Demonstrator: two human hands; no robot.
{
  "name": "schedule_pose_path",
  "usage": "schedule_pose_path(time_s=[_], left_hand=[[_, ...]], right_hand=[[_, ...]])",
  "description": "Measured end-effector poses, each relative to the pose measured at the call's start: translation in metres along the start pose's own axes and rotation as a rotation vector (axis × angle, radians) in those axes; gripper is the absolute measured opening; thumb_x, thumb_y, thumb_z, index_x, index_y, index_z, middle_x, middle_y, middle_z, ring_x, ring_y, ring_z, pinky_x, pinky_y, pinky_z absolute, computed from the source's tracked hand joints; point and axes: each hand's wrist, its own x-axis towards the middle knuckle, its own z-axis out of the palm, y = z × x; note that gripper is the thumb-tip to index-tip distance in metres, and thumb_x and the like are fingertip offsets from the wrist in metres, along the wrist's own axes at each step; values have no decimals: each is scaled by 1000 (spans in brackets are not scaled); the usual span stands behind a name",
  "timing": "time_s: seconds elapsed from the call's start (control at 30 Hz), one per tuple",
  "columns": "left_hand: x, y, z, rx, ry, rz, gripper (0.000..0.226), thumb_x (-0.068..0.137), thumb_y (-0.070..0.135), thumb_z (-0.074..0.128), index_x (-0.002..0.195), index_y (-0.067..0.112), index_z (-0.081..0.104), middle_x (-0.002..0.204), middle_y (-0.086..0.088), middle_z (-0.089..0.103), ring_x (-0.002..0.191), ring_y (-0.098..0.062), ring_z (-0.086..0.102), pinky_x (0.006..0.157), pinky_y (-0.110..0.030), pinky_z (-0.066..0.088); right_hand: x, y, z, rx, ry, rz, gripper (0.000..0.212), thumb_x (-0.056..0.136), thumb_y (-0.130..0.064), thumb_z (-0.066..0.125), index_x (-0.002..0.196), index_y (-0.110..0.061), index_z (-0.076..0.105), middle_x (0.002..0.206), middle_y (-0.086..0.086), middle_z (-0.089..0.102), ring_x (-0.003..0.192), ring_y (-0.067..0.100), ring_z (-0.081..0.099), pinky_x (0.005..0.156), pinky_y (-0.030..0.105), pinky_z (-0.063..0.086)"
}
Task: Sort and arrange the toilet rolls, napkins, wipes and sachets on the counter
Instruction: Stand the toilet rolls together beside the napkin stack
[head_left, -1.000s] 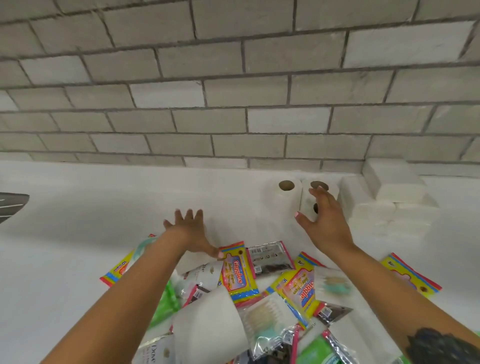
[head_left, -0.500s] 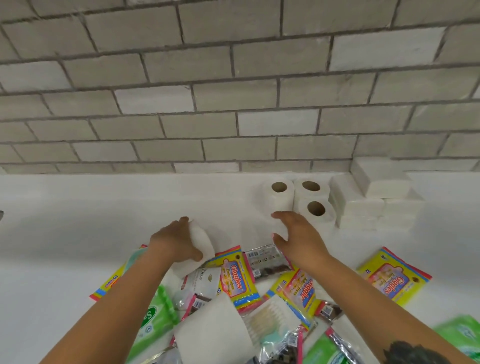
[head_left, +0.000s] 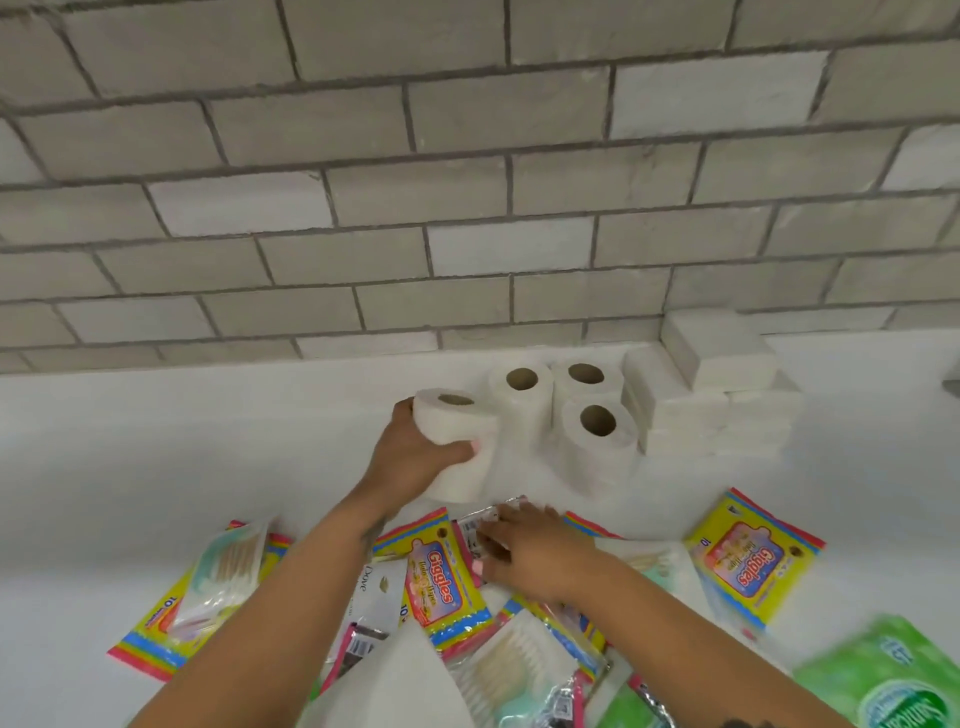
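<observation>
Against the back edge of the counter (head_left: 156, 441), we brought a fourth roll to the group.

Half a second earlier our left hand (head_left: 415, 457) had gripped the toilet roll (head_left: 457, 441) over the pile; now its fingers curled round it just beside the three standing rolls (head_left: 566, 410) and napkin stack (head_left: 711, 395). Our right hand (head_left: 530, 556), fingers straight, rested on a silver sachet (head_left: 480, 525) at the front, probably next.

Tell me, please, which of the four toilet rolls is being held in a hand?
The leftmost toilet roll: the left hand grips it tilted, whereas the other three rolls stand upright, untouched, beside the napkin stacks.
</observation>
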Motion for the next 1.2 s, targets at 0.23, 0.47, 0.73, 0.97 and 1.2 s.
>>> schedule_pose_path(time_s=[0.23,0.47,0.73,0.97,1.2], left_hand=[[11,-4,52,-27,-35,10,98,40,56,77,127,27,42,121,9,58,118,-16,53,100,-39,46],[16,-18,75,-61,-94,70,96,47,49,85,129,24,43,124,7,58,116,-16,57,97,-46,50],[14,-31,74,208,-76,150,103,45,64,69,137,31,38,132,5,47,122,-16,34,105,-37,32],[16,-28,77,272,-31,181,93,63,26,85,140,16,33,137,-4,43,123,-23,37,101,-34,35],[13,-22,76,398,-57,162,92,63,41,82,138,18,33,133,-6,44,121,-24,41,96,-35,40]], right_hand=[[0,3,13,-56,48,-31,55,92,-49,44,140,-22,41,150,10,31,138,31,25,113,46,16],[-4,7,14,-54,76,-52,54,90,-53,45,136,-25,46,140,7,44,129,32,35,108,49,23],[-4,8,15,-64,70,-56,51,90,-51,45,134,-25,48,144,7,41,129,33,35,107,48,25],[-6,8,13,-43,47,-44,53,90,-52,46,137,-27,45,146,6,39,132,31,34,110,48,24],[-9,7,8,-2,32,-36,49,90,-51,47,134,-28,48,145,4,39,132,30,33,110,49,24]])
